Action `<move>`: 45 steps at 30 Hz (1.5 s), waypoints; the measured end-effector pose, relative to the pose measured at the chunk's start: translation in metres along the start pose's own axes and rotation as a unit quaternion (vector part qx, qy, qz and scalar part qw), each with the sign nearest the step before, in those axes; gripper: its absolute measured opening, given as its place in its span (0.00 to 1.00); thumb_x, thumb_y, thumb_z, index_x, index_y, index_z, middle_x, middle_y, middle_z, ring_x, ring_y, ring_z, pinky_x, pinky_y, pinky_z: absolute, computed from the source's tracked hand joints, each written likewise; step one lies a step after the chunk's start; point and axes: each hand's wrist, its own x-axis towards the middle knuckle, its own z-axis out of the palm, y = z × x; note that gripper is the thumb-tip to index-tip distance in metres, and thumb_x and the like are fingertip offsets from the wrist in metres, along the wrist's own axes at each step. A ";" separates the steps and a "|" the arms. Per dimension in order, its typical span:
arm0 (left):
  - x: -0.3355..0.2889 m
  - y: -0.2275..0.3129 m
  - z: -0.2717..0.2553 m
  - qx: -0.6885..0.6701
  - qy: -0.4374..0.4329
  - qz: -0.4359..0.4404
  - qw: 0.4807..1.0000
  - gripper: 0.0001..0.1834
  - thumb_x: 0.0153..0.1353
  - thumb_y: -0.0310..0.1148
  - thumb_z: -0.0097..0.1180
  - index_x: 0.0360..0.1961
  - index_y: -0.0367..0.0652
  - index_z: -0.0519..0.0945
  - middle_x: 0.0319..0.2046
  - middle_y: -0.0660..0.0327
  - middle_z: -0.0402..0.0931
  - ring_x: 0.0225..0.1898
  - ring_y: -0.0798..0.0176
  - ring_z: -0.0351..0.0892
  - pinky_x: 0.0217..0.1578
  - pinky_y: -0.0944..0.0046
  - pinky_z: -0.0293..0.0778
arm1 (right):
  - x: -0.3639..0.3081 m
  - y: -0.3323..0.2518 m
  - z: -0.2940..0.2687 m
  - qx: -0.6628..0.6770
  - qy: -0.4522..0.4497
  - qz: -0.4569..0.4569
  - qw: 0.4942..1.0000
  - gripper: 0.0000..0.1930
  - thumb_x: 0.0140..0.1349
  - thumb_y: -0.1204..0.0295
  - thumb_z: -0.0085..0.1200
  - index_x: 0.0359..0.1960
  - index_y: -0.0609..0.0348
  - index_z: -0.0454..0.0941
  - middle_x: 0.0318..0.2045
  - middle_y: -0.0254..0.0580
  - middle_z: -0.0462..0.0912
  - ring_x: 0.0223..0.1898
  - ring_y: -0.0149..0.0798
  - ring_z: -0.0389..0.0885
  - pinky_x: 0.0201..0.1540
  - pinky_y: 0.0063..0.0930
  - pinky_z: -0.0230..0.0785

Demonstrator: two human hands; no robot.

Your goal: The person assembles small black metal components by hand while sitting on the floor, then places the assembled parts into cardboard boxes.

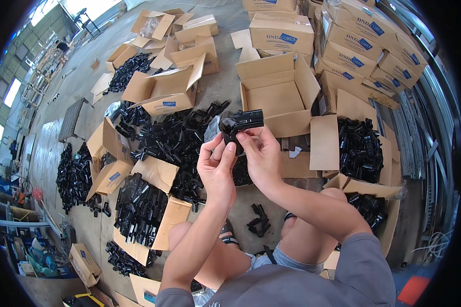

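Both my hands hold up one glossy black pipe joint [246, 119] in front of me, above the piles. Its tube-like end points to the right, and a rounded, clamp-like part is on the left. My left hand [217, 166] pinches the lower left part between thumb and fingers. On the other side my right hand [261, 153] grips it from below, thumb toward the middle. Beyond my hands spreads a big heap of similar black joints [166, 138]. A few loose joints [259, 221] lie on the floor between my feet.
An open carton [269, 94] stands ahead. At my right, another carton [323, 143] is full of black joints. Sealed cartons [281, 38] are stacked at the back right. More opened cartons [166, 105] and joint piles [72, 174] cover the left side. Long metal profiles [433, 117] lie far right.
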 end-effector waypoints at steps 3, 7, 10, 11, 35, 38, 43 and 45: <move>0.000 -0.002 0.006 -0.022 -0.006 -0.026 0.999 0.17 0.69 0.23 0.61 0.57 0.40 0.76 0.52 0.57 0.83 0.50 0.69 0.83 0.48 0.67 0.81 | 0.002 0.005 -0.006 0.034 -0.014 -0.011 0.999 0.13 0.70 0.71 0.61 0.48 0.65 0.74 0.45 0.43 0.86 0.45 0.30 0.85 0.48 0.25 0.77; 0.006 -0.002 -0.013 0.067 -0.026 -0.026 0.997 0.16 0.69 0.28 0.62 0.56 0.44 0.76 0.48 0.60 0.84 0.46 0.66 0.84 0.48 0.64 0.82 | 0.006 0.009 -0.008 0.166 -0.064 0.053 0.983 0.14 0.68 0.70 0.63 0.48 0.64 0.74 0.45 0.41 0.85 0.46 0.29 0.82 0.49 0.27 0.76; 0.001 -0.007 -0.010 0.161 -0.086 -0.066 0.981 0.17 0.68 0.28 0.64 0.56 0.41 0.76 0.49 0.56 0.85 0.48 0.66 0.84 0.52 0.63 0.80 | 0.012 -0.002 -0.026 0.029 -0.074 0.088 0.993 0.12 0.67 0.65 0.65 0.43 0.61 0.84 0.38 0.33 0.86 0.41 0.24 0.79 0.45 0.24 0.71; -0.004 -0.007 -0.002 0.184 -0.112 -0.080 0.973 0.22 0.65 0.25 0.66 0.60 0.37 0.76 0.51 0.51 0.84 0.48 0.68 0.83 0.51 0.67 0.77 | 0.014 -0.005 -0.038 -0.035 -0.053 0.096 0.993 0.13 0.66 0.65 0.66 0.43 0.61 0.85 0.38 0.34 0.87 0.41 0.24 0.79 0.45 0.25 0.71; -0.060 -0.033 -0.009 0.637 -0.529 -0.078 0.555 0.29 0.60 0.35 0.66 0.63 0.39 0.77 0.54 0.42 0.81 0.55 0.37 0.79 0.55 0.48 0.74 | -0.285 -0.090 -0.546 -0.787 0.322 0.253 0.461 0.23 0.64 0.60 0.61 0.55 0.64 0.76 0.48 0.63 0.84 0.49 0.62 0.84 0.53 0.50 0.77; -0.057 -0.058 -0.020 0.634 -0.544 -0.061 0.547 0.28 0.61 0.35 0.65 0.62 0.41 0.77 0.53 0.43 0.81 0.54 0.38 0.79 0.54 0.47 0.75 | -0.304 -0.086 -0.535 -0.781 0.355 0.267 0.439 0.18 0.71 0.63 0.50 0.58 0.56 0.75 0.49 0.60 0.84 0.51 0.62 0.83 0.54 0.54 0.75; -0.042 -0.102 -0.057 0.712 -0.522 -0.074 0.464 0.11 0.59 0.37 0.65 0.38 0.43 0.88 0.33 0.49 0.86 0.40 0.44 0.86 0.43 0.48 0.80 | -0.328 -0.061 -0.536 -0.760 0.370 0.226 0.485 0.16 0.73 0.63 0.47 0.56 0.53 0.79 0.49 0.54 0.86 0.52 0.57 0.84 0.56 0.49 0.75; -0.039 -0.120 -0.075 0.766 -0.509 -0.081 0.385 0.10 0.56 0.39 0.66 0.33 0.46 0.90 0.27 0.53 0.86 0.35 0.49 0.88 0.39 0.50 0.82 | -0.315 -0.048 -0.526 -0.715 0.374 0.212 0.551 0.16 0.73 0.63 0.49 0.56 0.56 0.80 0.48 0.52 0.87 0.51 0.53 0.86 0.55 0.44 0.76</move>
